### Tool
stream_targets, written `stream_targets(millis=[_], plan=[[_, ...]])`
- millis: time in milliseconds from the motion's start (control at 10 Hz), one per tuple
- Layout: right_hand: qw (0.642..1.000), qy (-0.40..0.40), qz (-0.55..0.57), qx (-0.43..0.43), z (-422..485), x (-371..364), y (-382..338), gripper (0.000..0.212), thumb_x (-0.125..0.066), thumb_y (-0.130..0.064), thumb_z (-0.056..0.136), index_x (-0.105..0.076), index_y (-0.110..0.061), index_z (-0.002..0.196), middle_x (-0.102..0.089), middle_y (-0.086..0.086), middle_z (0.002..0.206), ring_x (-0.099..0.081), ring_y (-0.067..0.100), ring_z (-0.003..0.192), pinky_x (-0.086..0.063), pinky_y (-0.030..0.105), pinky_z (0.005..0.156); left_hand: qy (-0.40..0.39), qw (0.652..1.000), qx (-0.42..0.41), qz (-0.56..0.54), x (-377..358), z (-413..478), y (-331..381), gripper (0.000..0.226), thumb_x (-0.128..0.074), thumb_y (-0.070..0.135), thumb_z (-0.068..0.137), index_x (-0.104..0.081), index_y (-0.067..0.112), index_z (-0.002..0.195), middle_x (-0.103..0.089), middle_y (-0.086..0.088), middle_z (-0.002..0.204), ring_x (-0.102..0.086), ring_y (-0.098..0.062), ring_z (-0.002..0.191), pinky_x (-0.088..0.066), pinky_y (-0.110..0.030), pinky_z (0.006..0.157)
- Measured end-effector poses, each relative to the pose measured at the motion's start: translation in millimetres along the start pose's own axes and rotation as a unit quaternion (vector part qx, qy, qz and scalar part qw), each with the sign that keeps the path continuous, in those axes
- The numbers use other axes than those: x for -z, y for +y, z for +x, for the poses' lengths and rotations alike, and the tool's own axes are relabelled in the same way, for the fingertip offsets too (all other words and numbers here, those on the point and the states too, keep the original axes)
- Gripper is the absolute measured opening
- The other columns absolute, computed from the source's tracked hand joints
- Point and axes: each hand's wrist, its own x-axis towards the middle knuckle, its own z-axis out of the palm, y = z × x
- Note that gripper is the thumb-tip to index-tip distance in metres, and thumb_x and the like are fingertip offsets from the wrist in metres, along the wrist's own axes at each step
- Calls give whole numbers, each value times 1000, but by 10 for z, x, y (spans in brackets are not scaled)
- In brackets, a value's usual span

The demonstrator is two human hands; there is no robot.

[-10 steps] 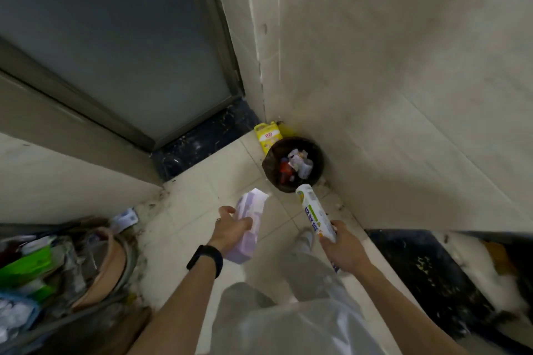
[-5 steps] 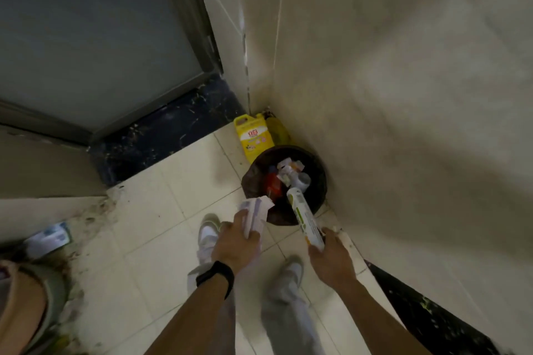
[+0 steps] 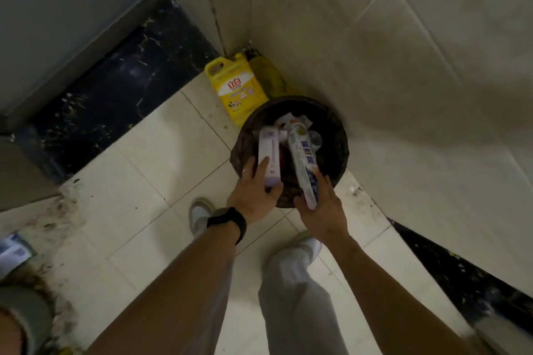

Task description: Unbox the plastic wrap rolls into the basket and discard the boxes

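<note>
We can read little here: the yellow jug (image 3: pixel 236 92) in the corner carries a red logo with white characters too small for us to make out. The white box (image 3: pixel 302 158) shows a green patch and blue blocks of print, all blurred, and the purple-and-white box (image 3: pixel 269 154) bears faint marks we cannot read. We count 2 boxes, 1 per hand, and 1 dark round bin (image 3: pixel 337 135) with scraps of rubbish inside. There is 1 yellow jug with 1 duller yellow-green container (image 3: pixel 269 79) just behind it, 2 pale shoes (image 3: pixel 200 212) on the tiled floor (image 3: pixel 161 153), 1 black watch (image 3: pixel 227 220) on the left wrist and 1 ring (image 3: pixel 245 170) on a left finger. The left hand (image 3: pixel 252 199) has its fingers and thumb wrapped round the near end of the purple-and-white box, and the right hand (image 3: pixel 324 212) grips the near end of the white box likewise. Both boxes slant over the bin's mouth, far ends pointing down into it. 0.5 s earlier the purple-and-white box was short of the near rim and the white box only just crossed it.
</note>
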Motion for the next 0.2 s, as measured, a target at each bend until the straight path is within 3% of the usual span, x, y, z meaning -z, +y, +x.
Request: stream_targets(millis=[100, 200], plan=[[999, -8, -43, -32, -188, -12, -52, 76, -56, -46, 96, -18, -24, 159, -19, 8, 166, -26, 34, 149, -32, 46, 117, 2, 998, -6, 60, 122, -168, -40, 72, -52, 47, 95, -17, 31, 156, -9, -3, 165, -23, -32, 146, -31, -45, 117], [997, -24, -60, -29, -521, 73, -120, 66, -52, -44, 99, -26, -25, 157, -27, 3, 164, -25, 30, 150, -33, 47, 118, -4, 991, 15, 131, 211, -446, -68, 70, -50, 44, 95, -18, 31, 156, -16, -2, 164, -22, -32, 146, -27, -43, 116]])
